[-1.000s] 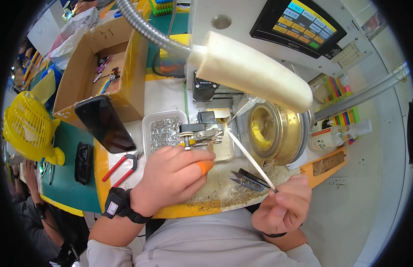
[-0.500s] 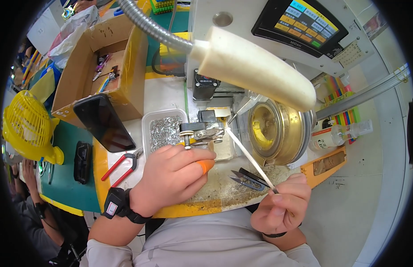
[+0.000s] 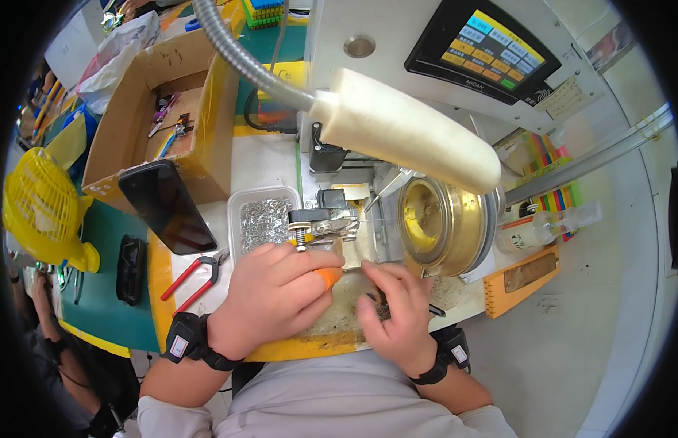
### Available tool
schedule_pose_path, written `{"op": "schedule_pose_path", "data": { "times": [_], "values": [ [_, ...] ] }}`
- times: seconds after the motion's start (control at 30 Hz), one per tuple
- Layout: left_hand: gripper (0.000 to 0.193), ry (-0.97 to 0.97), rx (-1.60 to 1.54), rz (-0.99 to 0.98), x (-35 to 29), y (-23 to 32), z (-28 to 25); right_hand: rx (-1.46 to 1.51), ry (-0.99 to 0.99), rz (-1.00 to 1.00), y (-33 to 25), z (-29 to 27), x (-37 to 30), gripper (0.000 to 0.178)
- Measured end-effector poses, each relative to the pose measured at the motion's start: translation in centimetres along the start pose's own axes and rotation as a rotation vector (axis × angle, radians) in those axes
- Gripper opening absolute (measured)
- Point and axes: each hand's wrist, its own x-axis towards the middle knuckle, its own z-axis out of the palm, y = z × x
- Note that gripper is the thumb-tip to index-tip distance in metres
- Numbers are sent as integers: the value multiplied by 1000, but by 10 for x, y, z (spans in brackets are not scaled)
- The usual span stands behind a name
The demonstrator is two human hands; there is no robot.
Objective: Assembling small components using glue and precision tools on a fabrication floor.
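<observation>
My left hand (image 3: 277, 292) is curled at the front of a small metal clamp (image 3: 332, 223), an orange cover on one finger. What its fingertips press or hold is hidden. To its right, my right hand (image 3: 396, 314) hovers low over the bench, palm down, thumb and fingers apart. Beneath it lie dark thread snips, mostly covered; only a black tip (image 3: 437, 311) shows by the fingers. Left of the clamp stands a white tray (image 3: 234, 219) of small metal parts. A brass-coloured round machine part (image 3: 456, 226) sits right of the clamp.
A pale lamp head (image 3: 412, 135) on a flexible metal neck hangs over the clamp. Red-handled cutters (image 3: 189, 281), a black phone (image 3: 167, 208) and a cardboard box (image 3: 211, 139) stand left. An orange holder (image 3: 521, 281) and a clear bottle (image 3: 529, 232) are at right.
My right hand has moved left and forward onto the bench, over the snips. The thin white stick it pinched is no longer visible. My left hand keeps its place at the clamp.
</observation>
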Motion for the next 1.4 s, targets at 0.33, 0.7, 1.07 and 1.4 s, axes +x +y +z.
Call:
{"op": "schedule_pose_path", "data": {
  "times": [0.33,0.7,1.07,1.4],
  "values": [
    [19,5,2,-17,-3,3,-3,-453,313,202,53,-57,-12,57],
    [18,-2,15,-35,-5,3,-3,-592,127,366,56,-63,-12,66],
    [16,-6,13,-50,-2,7,-4,-333,189,331,65,-56,-13,65],
    [14,-12,-14,-59,1,8,-6,-370,181,348,65,-56,-12,63]
  ]
}}
